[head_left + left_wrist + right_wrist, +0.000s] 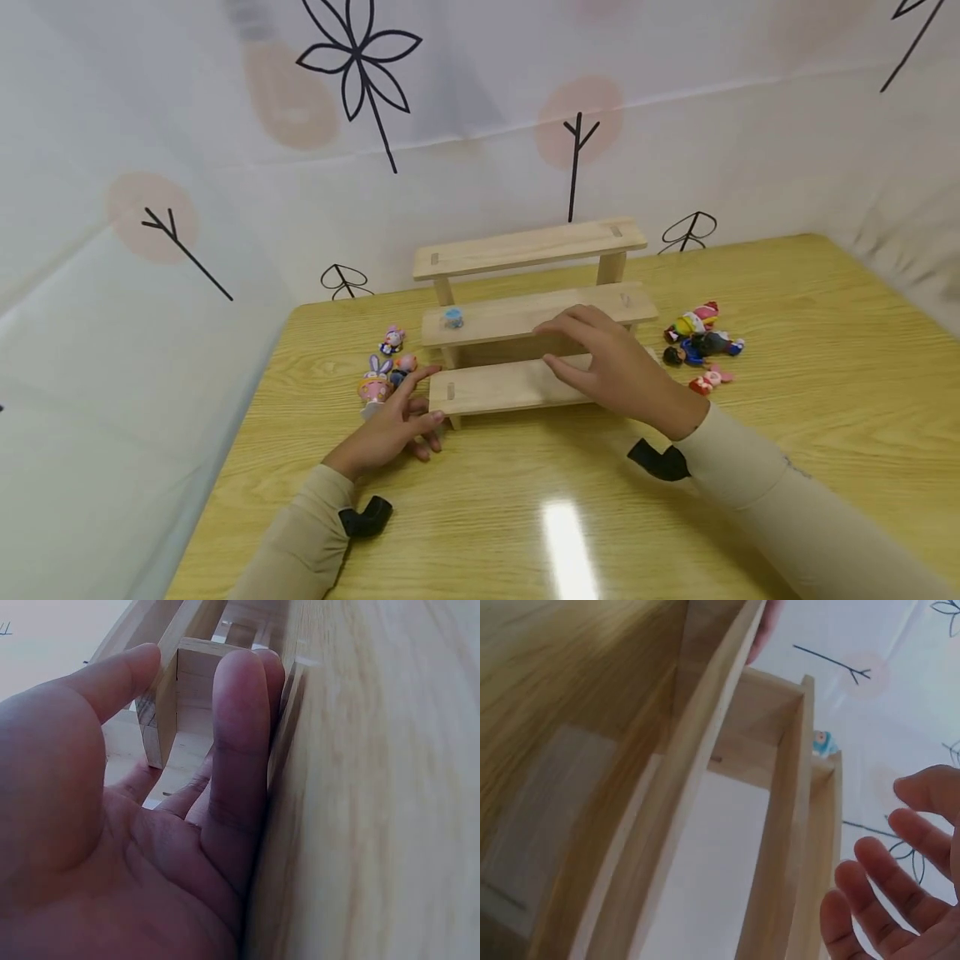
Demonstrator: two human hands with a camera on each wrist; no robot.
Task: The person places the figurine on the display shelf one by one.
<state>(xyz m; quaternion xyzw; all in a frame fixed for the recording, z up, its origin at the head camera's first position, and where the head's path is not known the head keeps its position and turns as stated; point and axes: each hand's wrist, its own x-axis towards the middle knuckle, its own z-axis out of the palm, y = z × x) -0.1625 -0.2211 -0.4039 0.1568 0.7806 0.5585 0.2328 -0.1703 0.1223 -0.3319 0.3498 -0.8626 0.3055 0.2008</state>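
A three-step wooden display shelf (517, 315) stands on the table, with a small blue figurine (453, 319) at the left of its middle step. My left hand (390, 429) grips the left end of the bottom step (154, 724), thumb at the front corner and index finger at the back one. Its other fingers are bent beside the shelf, close to the tabletop. Over the right part of the lower steps hovers my right hand (603, 362), fingers relaxed and holding nothing. The right wrist view shows that hand (907, 877) apart from the shelf.
Left of the shelf, a bunny figurine (374, 385) and others are grouped near my left hand. More figurines lie to the right, among them a blue-clad one (701, 346) and a pink one (710, 380). A patterned white cloth (480, 158) hangs behind the wooden table (480, 517).
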